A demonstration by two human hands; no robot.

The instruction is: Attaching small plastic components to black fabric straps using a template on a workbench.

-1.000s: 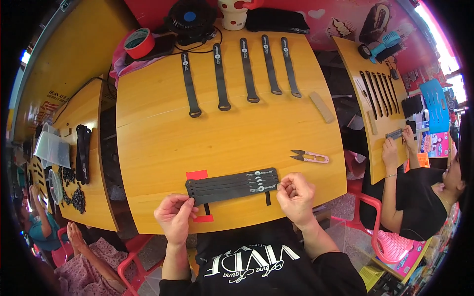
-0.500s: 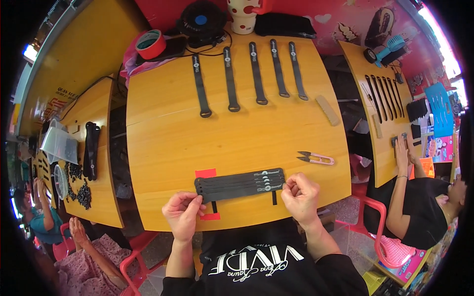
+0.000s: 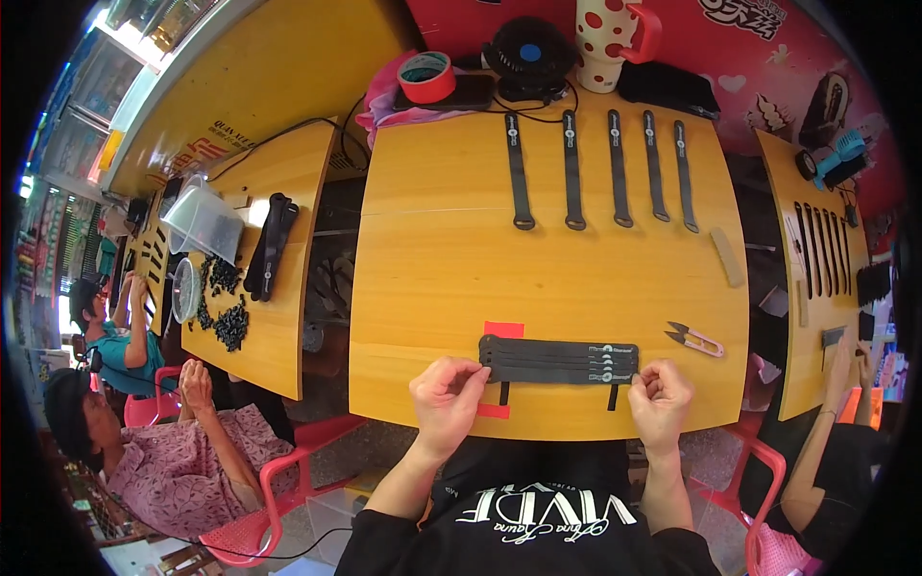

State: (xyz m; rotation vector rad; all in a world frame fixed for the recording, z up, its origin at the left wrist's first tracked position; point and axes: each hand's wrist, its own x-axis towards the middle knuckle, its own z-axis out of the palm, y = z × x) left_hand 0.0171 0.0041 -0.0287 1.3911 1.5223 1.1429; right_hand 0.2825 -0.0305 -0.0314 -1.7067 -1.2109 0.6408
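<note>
Here | 2 hands (image 3: 448,408) — pinched closed on black strap stack (image 3: 547,363) | 5 straps (image 3: 572,173) beyond

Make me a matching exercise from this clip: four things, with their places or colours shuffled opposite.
1. Left hand
2. Right hand
3. Snips
4. Tape roll

A. Red outside, near the table's far left corner
B. At the right end of the strap stack
C. Pink-handled, lying untouched
D. At the strap stack's left end

Pairs: 1-D, 2-B, 3-C, 4-A
</note>
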